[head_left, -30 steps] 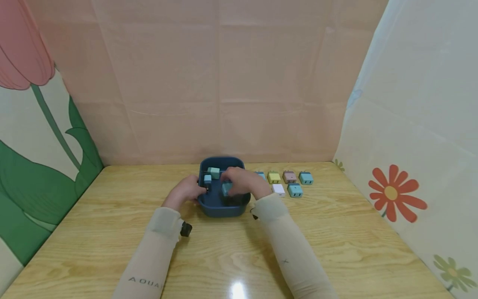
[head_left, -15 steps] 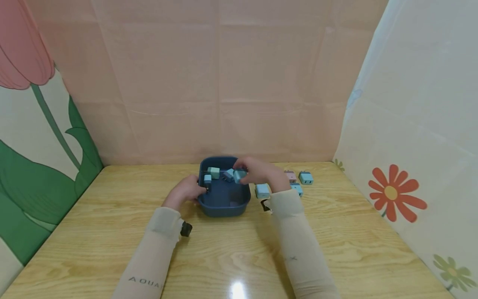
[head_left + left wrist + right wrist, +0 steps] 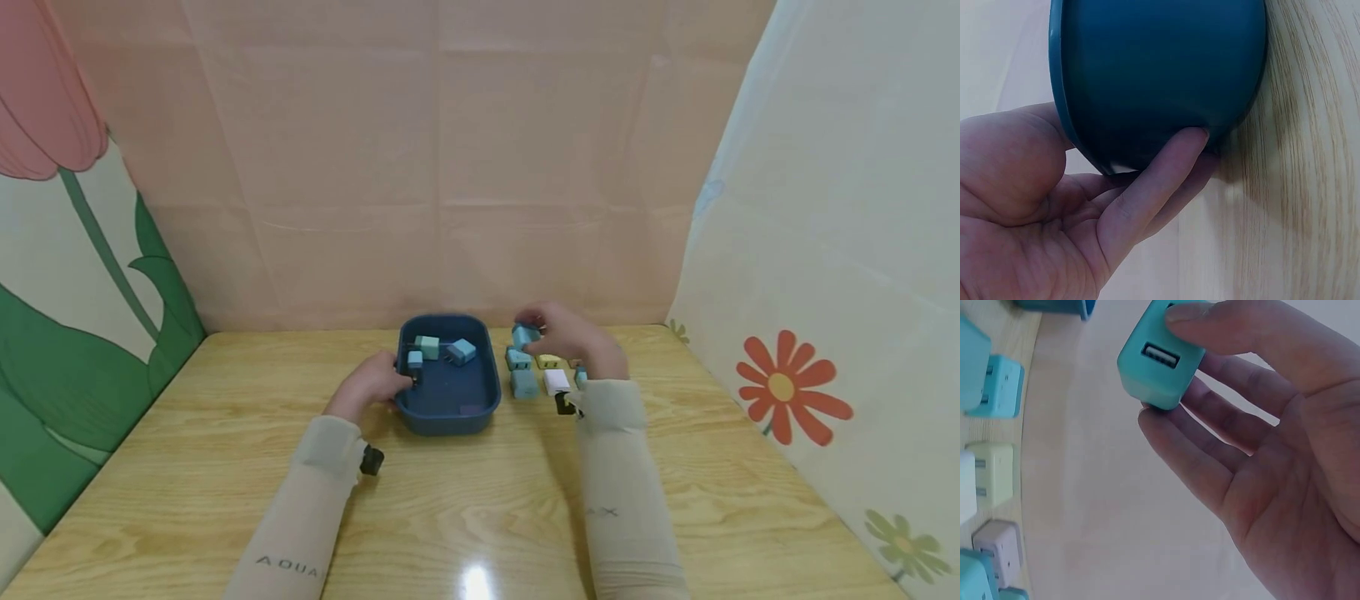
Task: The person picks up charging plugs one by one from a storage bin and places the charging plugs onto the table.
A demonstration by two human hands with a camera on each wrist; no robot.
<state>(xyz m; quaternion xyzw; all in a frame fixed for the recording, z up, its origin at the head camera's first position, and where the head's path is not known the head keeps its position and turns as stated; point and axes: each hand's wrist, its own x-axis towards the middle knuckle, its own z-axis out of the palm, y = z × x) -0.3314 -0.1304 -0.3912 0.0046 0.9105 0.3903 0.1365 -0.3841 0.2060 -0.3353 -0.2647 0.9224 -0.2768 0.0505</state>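
Note:
My left hand [image 3: 369,385] grips the left side of a dark blue plastic bin [image 3: 448,427]. In the left wrist view its fingers [image 3: 1157,181] lie along the bin's outer wall, with the thumb at the rim. Right of the bin, my right hand [image 3: 573,336] pinches a turquoise USB charger [image 3: 1160,369] between thumb and fingers, its USB port facing the wrist camera. This charger is above the back of a group of chargers on the table. Inside the bin lie a pale green charger [image 3: 427,347], a blue charger [image 3: 461,351] and a smaller blue one [image 3: 416,360].
Beneath the right hand are a blue charger [image 3: 518,358], a yellow charger [image 3: 548,361], a white charger [image 3: 557,382] and a teal charger [image 3: 524,384]. A pinkish charger [image 3: 1000,550] shows in the right wrist view. A pink cloth backdrop [image 3: 450,250] stands behind the table.
My right hand has taken the turquoise charger out of the bin and carried it rightward, over the back of the charger group. The left hand has stayed on the bin.

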